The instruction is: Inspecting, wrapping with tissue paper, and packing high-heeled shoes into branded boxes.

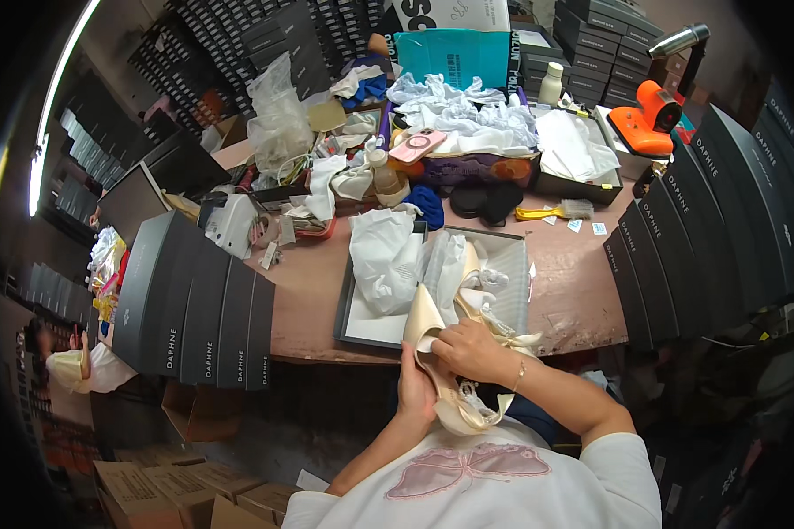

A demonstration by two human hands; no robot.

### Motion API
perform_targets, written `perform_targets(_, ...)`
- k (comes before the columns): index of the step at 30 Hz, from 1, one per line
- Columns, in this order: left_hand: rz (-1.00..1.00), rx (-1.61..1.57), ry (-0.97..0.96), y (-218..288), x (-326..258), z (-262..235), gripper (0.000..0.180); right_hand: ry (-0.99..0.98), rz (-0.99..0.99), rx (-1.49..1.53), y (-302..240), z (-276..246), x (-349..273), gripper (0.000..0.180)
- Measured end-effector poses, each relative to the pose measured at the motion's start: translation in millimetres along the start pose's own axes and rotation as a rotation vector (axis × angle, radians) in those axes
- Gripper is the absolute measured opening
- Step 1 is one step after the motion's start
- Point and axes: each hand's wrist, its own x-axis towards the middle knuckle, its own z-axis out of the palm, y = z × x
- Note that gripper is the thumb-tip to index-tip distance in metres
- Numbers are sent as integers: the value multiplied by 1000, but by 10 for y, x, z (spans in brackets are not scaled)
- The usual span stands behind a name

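Note:
I hold a cream satin high-heeled shoe (432,339) at the table's near edge, just in front of an open shoe box (375,328). My left hand (415,388) grips the shoe from below. My right hand (472,348) rests on top of it, fingers pressed into its inside. The heel and ribbon straps (476,410) hang down toward my lap. A second cream shoe (472,295) lies in the box beside white wrapping paper (384,260).
Dark shoe boxes stand in rows at the left (207,309) and right (679,247) of the wooden table (573,291). The far side is cluttered with tissue paper, a pink phone (416,145), a yellow brush (556,212) and an orange handheld device (648,119). Cardboard cartons (150,485) sit below left.

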Motion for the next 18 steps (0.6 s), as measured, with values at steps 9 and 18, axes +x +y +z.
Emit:
perform_targets(9,-60,70,22,239,307,-76,71,110,476,435,23,-367,-84,50)
perform_targets(18,71,134,40,93,-5,167,63,-179,505,508,-148,341,469,73)
